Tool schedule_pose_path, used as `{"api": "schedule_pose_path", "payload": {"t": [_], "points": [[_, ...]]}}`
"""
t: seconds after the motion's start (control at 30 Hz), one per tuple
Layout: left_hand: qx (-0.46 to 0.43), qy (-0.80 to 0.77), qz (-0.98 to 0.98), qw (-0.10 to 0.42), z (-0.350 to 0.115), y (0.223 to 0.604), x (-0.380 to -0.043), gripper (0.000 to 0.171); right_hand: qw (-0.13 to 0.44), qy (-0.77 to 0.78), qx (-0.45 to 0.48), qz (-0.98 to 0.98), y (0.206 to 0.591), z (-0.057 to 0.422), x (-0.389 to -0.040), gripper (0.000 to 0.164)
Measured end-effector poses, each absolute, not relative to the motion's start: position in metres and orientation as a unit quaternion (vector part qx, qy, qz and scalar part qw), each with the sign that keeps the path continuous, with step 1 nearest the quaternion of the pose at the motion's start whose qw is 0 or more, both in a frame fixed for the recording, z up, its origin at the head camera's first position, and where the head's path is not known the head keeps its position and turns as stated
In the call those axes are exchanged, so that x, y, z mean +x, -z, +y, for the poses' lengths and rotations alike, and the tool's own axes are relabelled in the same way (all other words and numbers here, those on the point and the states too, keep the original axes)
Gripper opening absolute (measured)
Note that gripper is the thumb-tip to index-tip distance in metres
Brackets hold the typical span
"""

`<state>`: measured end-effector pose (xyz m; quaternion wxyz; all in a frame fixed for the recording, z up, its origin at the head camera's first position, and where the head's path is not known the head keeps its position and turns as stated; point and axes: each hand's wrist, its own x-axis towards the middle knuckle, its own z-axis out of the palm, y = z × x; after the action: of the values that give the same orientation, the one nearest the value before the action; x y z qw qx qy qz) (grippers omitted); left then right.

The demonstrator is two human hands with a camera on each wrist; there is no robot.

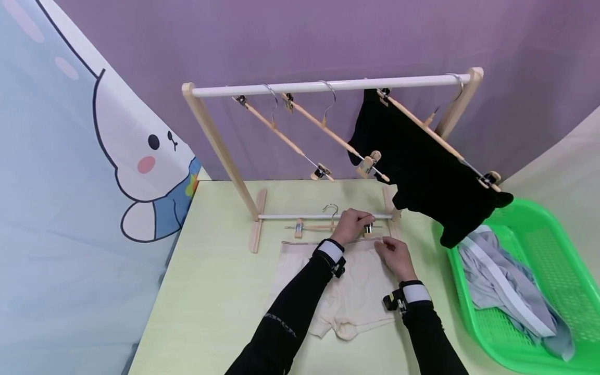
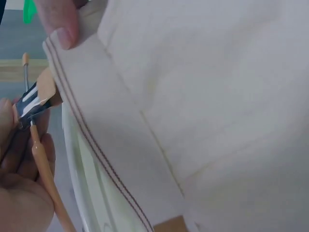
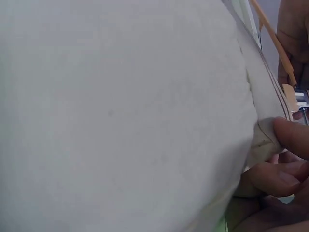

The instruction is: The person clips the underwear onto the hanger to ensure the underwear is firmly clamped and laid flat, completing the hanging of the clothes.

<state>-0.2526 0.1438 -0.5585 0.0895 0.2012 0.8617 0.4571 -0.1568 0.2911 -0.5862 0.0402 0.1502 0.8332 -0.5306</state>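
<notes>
A pair of cream shorts [image 1: 358, 281] lies on the table, its waistband [image 2: 91, 111] edged with dark stitching. Just beyond the waistband is a wooden clip hanger [image 1: 319, 227]. With thumb and fingers my left hand [image 1: 351, 225] pinches the hanger's right-hand clip [image 2: 36, 99], which stands beside the waistband's edge. My right hand [image 1: 396, 258] pinches the waistband's right corner between thumb and fingers, seen closely in the right wrist view, where the shorts [image 3: 130, 111] fill most of the picture. The hanger's left clip [image 1: 298, 229] has no cloth in it.
A wooden rack [image 1: 220, 140] with a white top rail [image 1: 337, 86] stands behind. Two bare clip hangers [image 1: 281, 134] and a hanger with black clothing [image 1: 417, 161] hang from it. On the right, a green basket [image 1: 553, 229] holds grey-lilac clothing [image 1: 506, 286].
</notes>
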Motion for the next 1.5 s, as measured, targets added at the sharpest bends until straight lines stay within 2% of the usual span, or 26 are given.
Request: {"api": "schedule_pose_path", "payload": {"t": [0.23, 0.4, 0.53, 0.7, 0.8, 0.9, 1.03, 1.27, 1.37, 1.5], "points": [[0.197, -0.467, 0.857, 0.088, 0.137, 0.557, -0.254, 0.022, 0.047, 0.549, 0.164, 0.818, 0.581, 0.285, -0.163, 0.041], [0.2, -0.461, 0.861, 0.085, 0.131, 0.562, -0.252, 0.022, 0.041, 0.594, 0.17, 0.785, 0.578, 0.278, -0.165, 0.038], [0.207, -0.46, 0.856, 0.113, 0.126, 0.561, -0.25, 0.024, 0.034, 0.608, 0.178, 0.773, 0.58, 0.277, -0.166, 0.036], [0.227, -0.436, 0.853, 0.176, 0.117, 0.558, -0.245, 0.045, -0.002, 0.562, 0.201, 0.803, 0.586, 0.278, -0.169, 0.032], [0.227, -0.431, 0.853, 0.187, 0.106, 0.56, -0.242, 0.057, -0.041, 0.53, 0.213, 0.82, 0.587, 0.276, -0.173, 0.031], [0.217, -0.447, 0.851, 0.168, 0.088, 0.567, -0.238, 0.056, -0.077, 0.525, 0.216, 0.82, 0.586, 0.271, -0.178, 0.036], [0.197, -0.46, 0.858, 0.115, 0.055, 0.574, -0.232, 0.046, -0.108, 0.517, 0.197, 0.826, 0.582, 0.261, -0.182, 0.044], [0.129, -0.413, 0.901, 0.018, 0.0, 0.576, -0.219, 0.035, -0.082, 0.468, 0.057, 0.878, 0.579, 0.233, -0.187, 0.044], [0.076, -0.391, 0.917, -0.022, -0.017, 0.579, -0.213, 0.04, -0.074, 0.45, 0.015, 0.89, 0.578, 0.219, -0.19, 0.042], [-0.001, -0.355, 0.935, -0.027, -0.031, 0.582, -0.206, 0.062, -0.04, 0.453, -0.031, 0.89, 0.574, 0.197, -0.2, 0.038]]}}
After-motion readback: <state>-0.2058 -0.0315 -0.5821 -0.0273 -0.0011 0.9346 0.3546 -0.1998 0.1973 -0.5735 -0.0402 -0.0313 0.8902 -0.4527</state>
